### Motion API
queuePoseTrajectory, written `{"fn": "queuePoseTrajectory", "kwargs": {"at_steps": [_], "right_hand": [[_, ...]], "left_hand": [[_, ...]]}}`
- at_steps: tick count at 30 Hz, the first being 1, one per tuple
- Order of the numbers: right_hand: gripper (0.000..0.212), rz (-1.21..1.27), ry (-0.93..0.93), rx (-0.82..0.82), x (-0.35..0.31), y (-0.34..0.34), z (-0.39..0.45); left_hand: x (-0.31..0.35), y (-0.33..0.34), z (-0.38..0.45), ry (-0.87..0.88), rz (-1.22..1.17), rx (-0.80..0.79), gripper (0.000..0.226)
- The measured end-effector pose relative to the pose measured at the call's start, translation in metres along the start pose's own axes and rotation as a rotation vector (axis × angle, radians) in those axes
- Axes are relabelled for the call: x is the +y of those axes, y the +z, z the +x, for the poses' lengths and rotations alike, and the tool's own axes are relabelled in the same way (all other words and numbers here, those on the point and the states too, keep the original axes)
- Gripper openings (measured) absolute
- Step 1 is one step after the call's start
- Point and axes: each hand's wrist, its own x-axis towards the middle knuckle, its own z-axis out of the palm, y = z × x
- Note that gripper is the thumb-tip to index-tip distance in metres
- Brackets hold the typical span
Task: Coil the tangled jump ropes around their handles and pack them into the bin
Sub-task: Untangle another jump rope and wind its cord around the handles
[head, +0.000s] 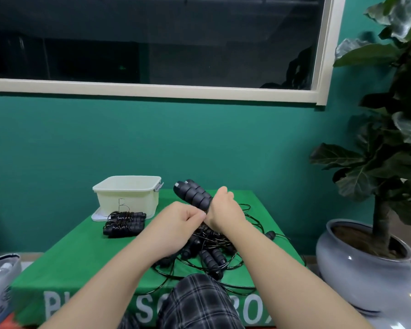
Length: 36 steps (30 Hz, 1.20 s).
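Observation:
My right hand (pixel 223 210) grips a pair of black ribbed jump rope handles (pixel 192 193), held together and pointing up to the left above the table. My left hand (pixel 176 222) pinches the thin black rope just beside my right hand. Below them a tangle of black ropes and handles (pixel 209 252) lies on the green table (pixel 81 252). Two coiled jump ropes (pixel 124 224) lie side by side at the left, in front of the cream bin (pixel 128 198), which stands on its lid at the table's back left.
A large potted plant in a grey pot (pixel 363 264) stands on the floor to the right of the table. A grey bag (pixel 0 281) sits at the lower left. My checked-trousered knee (pixel 195 302) is at the table's front edge. The teal wall is right behind.

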Motion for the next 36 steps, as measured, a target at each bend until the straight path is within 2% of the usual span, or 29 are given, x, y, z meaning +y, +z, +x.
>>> {"fn": "queuePoseTrajectory", "kwargs": {"at_steps": [4, 6, 9, 11, 13, 16, 17, 19, 21, 23, 25, 28, 36], "right_hand": [[0.038, 0.135, -0.001, -0.079, -0.004, -0.01, 0.0], [0.03, 0.203, -0.036, -0.104, -0.003, -0.008, -0.006], [0.02, 0.495, -0.044, -0.207, 0.0, 0.002, -0.018], [0.018, 0.657, -0.03, -0.267, 0.002, 0.011, -0.024], [0.019, 0.67, -0.039, -0.318, 0.005, 0.021, -0.027], [0.006, 0.731, -0.025, -0.408, 0.005, 0.037, -0.032], [0.004, 0.764, -0.018, -0.427, 0.006, 0.042, -0.033], [0.006, 0.805, 0.004, -0.441, 0.006, 0.052, -0.033], [0.012, 0.816, 0.027, -0.443, 0.006, 0.06, -0.031], [0.017, 0.824, 0.041, -0.465, 0.007, 0.066, -0.031], [0.021, 0.818, 0.048, -0.482, 0.009, 0.074, -0.033], [0.025, 0.797, 0.059, -0.491, 0.011, 0.087, -0.036], [0.007, 0.97, 0.146, -0.671, 0.012, 0.125, -0.048]], "left_hand": [[-0.011, 0.004, -0.018, -0.007, -0.212, 0.019, 0.027], [-0.021, 0.009, -0.023, -0.048, -0.367, 0.006, 0.03], [-0.045, 0.018, -0.025, -0.139, -0.468, -0.05, 0.029], [-0.06, 0.021, -0.027, -0.164, -0.449, -0.071, 0.033], [-0.074, 0.024, -0.028, -0.161, -0.373, -0.029, 0.034], [-0.097, 0.03, -0.031, -0.169, -0.285, 0.071, 0.022], [-0.1, 0.032, -0.033, -0.177, -0.304, 0.078, 0.025], [-0.104, 0.039, -0.037, -0.218, -0.396, 0.085, 0.035], [-0.107, 0.045, -0.039, -0.248, -0.436, 0.107, 0.035], [-0.114, 0.048, -0.04, -0.249, -0.43, 0.157, 0.028], [-0.126, 0.05, -0.04, -0.262, -0.431, 0.194, 0.031], [-0.142, 0.057, -0.046, -0.261, -0.331, 0.206, 0.03], [-0.181, 0.075, -0.052, -0.291, -0.206, 0.192, 0.023]]}}
